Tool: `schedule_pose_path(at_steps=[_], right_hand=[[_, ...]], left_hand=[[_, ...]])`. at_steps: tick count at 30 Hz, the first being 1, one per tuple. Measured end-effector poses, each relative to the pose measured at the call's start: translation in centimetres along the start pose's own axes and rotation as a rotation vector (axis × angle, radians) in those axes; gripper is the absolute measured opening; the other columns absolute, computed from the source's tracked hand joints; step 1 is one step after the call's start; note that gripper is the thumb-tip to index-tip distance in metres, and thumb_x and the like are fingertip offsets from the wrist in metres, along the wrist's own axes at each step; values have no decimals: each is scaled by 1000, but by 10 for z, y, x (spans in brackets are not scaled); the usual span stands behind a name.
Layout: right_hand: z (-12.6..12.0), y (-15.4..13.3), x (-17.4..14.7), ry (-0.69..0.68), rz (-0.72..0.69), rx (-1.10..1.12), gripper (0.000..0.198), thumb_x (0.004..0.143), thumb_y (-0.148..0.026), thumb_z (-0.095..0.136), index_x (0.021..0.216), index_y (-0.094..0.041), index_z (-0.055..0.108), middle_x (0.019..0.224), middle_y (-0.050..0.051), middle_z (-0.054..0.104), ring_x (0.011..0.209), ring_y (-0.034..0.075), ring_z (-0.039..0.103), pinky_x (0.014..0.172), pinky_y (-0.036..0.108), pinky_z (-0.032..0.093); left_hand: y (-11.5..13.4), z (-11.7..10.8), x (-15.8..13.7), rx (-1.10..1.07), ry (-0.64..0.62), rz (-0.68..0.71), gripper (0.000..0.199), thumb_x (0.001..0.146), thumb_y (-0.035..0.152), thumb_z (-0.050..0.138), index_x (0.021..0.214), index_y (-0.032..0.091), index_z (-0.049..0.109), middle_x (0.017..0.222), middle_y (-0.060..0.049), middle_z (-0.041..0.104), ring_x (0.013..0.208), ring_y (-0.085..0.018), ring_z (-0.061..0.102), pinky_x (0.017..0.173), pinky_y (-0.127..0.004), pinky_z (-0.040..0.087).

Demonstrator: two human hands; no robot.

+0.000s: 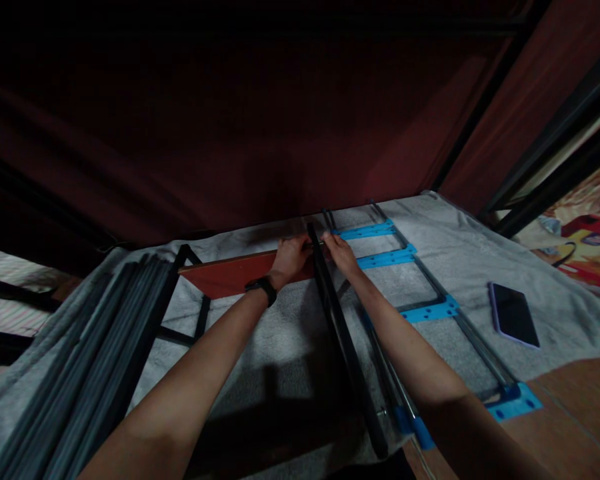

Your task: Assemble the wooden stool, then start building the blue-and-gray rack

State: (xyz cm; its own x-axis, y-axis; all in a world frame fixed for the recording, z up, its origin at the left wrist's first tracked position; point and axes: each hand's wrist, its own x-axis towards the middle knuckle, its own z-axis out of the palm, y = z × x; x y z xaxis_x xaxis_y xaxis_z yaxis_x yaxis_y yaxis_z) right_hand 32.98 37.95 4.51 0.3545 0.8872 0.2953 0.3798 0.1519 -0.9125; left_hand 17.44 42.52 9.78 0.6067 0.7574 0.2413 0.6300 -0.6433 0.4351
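Observation:
A long black metal bar point(347, 347) stands between my two hands, its far end by my fingers. On its left side, my left hand point(291, 257) is closed at the far end, over the top edge of a reddish-brown board point(230, 275); its fingertips are hidden. My right hand point(339, 252) is closed from the other side, fingers pinched beside the bar around something small that I cannot make out. The board spans from a black metal frame point(203, 317) at the left to the bar. Near the bar's close end, a small bolt point(382, 412) sticks out.
Several dark metal tubes point(100, 347) lie at the left on a grey blanket point(480, 260). To the right are blue-bracketed metal rods point(433, 310) and a phone point(514, 316). A dark red panel point(280, 120) rises behind; brown floor tiles point(585, 393) show at lower right.

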Motion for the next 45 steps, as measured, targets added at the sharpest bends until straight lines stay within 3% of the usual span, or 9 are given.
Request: schedule_pose_path(at_steps=[4,10,14,18,23,27,32,38,45], right_hand=[[5,1,1,28,-12,12,26,88,-47,48,76,-24,54,73,-2,57,74,17,56,75,30,45],[5,-4,-4,-25,31,-46,43,95,-56,39,68,-24,53,65,0,57,68,17,57,67,29,45],[6,-5,-2,31,35,-22,35,94,-53,41,81,-24,56,74,0,60,74,17,58,69,28,46],[8,-5,1,15,28,-131,36,94,-50,44,71,-24,53,68,1,58,72,18,57,71,30,46],[5,-4,-1,-1,105,26,39,95,-54,39,78,-23,56,71,1,60,68,17,58,64,29,48],[5,-4,0,-6,25,-66,26,93,-41,47,75,-24,53,70,-1,57,73,17,57,71,29,47],[2,-8,0,-29,66,-101,37,95,-49,41,69,-25,52,66,0,55,71,19,56,73,32,46],[7,-8,1,-1,-1,-118,23,93,-38,44,75,-25,50,74,-1,57,77,18,56,79,31,45],[5,-6,-1,-32,85,11,34,94,-52,37,80,-25,52,76,0,58,74,18,57,69,29,47]], left_hand=[[-1,1,0,-3,0,7,13,86,17,59,96,20,67,100,-6,74,92,-22,66,88,-34,45],[-2,1,1,-17,-4,-13,14,85,16,59,96,21,67,101,-5,73,94,-22,66,90,-35,45],[-2,1,0,-16,3,-6,12,86,17,60,94,20,67,98,-6,73,92,-22,66,89,-35,45],[-1,1,-1,-15,6,-6,13,87,17,59,97,19,67,100,-7,73,94,-22,66,91,-35,45],[-2,2,-1,-19,3,-12,12,86,17,60,96,20,67,100,-6,73,95,-23,66,92,-36,45],[-2,2,-1,-46,8,-21,15,86,16,60,98,20,68,103,-6,73,98,-23,66,93,-35,46],[2,-1,-3,-69,2,-45,17,85,16,62,99,21,69,104,-7,73,100,-24,65,93,-35,46],[1,0,-4,-83,10,-51,17,85,17,63,100,22,69,106,-7,73,102,-24,65,94,-37,46],[-1,2,-3,-74,9,-21,16,86,17,61,99,22,69,103,-7,73,98,-23,66,91,-34,47]])
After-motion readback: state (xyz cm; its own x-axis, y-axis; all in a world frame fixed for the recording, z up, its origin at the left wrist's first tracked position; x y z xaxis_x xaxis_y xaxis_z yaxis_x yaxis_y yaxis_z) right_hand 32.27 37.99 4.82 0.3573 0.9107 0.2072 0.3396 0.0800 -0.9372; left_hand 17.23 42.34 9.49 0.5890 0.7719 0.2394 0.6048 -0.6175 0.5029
